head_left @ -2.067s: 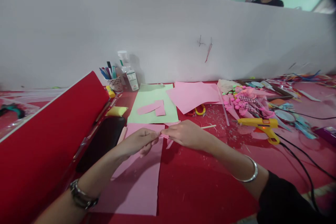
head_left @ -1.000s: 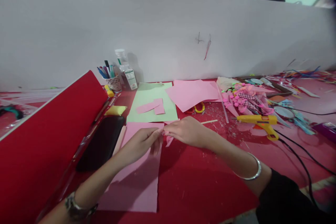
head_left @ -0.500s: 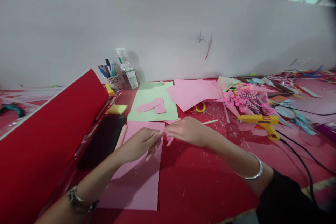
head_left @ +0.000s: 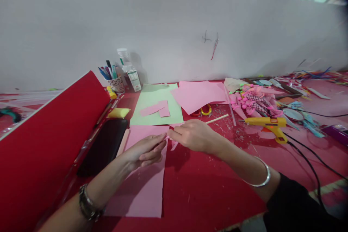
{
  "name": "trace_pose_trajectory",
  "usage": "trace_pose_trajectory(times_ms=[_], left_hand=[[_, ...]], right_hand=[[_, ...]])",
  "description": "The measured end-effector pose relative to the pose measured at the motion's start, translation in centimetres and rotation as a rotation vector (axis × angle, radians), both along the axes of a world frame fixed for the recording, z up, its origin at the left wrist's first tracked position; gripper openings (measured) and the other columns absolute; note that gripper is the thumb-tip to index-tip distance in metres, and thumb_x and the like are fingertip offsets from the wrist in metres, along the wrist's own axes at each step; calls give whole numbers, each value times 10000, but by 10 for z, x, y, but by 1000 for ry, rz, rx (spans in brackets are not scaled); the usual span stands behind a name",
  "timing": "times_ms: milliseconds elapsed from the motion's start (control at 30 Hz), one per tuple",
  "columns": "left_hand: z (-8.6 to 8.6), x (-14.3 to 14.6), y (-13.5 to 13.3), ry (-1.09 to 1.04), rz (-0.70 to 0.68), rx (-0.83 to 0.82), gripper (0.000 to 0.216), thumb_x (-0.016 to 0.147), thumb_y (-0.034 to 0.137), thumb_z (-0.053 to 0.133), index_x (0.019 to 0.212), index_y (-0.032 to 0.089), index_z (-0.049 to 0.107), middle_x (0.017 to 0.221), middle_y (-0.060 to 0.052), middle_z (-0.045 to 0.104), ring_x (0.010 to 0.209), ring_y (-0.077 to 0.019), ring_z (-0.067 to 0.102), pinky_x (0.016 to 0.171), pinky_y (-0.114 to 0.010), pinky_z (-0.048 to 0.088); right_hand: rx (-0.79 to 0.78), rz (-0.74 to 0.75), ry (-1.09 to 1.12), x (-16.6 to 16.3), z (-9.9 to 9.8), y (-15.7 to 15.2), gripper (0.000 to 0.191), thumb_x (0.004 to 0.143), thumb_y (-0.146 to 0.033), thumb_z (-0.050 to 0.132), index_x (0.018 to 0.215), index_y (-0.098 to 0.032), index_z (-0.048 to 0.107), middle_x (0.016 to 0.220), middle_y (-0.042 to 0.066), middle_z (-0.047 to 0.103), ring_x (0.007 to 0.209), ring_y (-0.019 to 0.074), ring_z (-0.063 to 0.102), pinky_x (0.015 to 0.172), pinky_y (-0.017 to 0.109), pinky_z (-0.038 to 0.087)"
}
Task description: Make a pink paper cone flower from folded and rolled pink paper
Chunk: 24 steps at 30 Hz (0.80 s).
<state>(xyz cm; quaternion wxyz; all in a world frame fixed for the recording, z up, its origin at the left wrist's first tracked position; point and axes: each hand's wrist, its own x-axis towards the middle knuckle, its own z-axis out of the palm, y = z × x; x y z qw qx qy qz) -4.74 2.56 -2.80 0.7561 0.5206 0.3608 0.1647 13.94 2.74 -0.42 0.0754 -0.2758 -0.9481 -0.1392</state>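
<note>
the right hand (head_left: 193,135) pinches a small, thin pink paper strip (head_left: 174,145) between both hands, over the shiny red table (head_left: 212,185). the left hand (head_left: 149,150) touches its end; i cannot tell if it pinches too. a hard tug might rip the paper.

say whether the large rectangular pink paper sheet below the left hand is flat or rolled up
Flat: the pink paper sheet rests on the red tabletop, its right and bottom edges lying uncurled; the left hand hides part.
</note>
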Motion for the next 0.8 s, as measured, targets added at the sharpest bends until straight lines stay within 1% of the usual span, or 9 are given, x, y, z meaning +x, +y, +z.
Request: trace_pose_trajectory(times_ms=[100,233,533,700,800], left_hand=[[-3,-2,2,-61,-26,-39,438,849,442,330,491,191,329,213,121,149,205,-45,155,419,-226,257],[-4,-3,3,-144,-54,-90,444,857,429,337,492,176,346,211,123,172,193,-28,180,392,-204,212],[-2,-4,5,-141,-59,-150,443,848,430,368,488,172,353,223,118,163,194,-31,159,323,-197,84],[-4,-3,5,-129,-30,-125,416,860,394,353,510,171,366,250,119,182,226,-33,180,352,-192,156],[-4,-2,5,-88,-4,-76,413,856,407,351,520,169,379,272,113,206,253,-40,195,357,-188,183]], right_hand=[[25,4,-1,0,-1,0,239,868,-109,312,863,-141,549,673,32,597,554,120,497,441,274,216],[58,7,-18,1,-1,1,247,866,-109,307,879,-147,550,674,27,595,560,118,497,442,275,221],[69,19,-26,2,-5,3,254,867,-102,298,902,-145,546,668,27,594,564,118,485,453,275,227],[57,32,-23,2,-5,5,236,867,-106,317,883,-140,550,679,28,597,570,117,493,453,275,227],[51,6,-29,2,-5,6,222,874,-128,329,854,-148,549,684,22,603,565,113,501,447,272,207]])
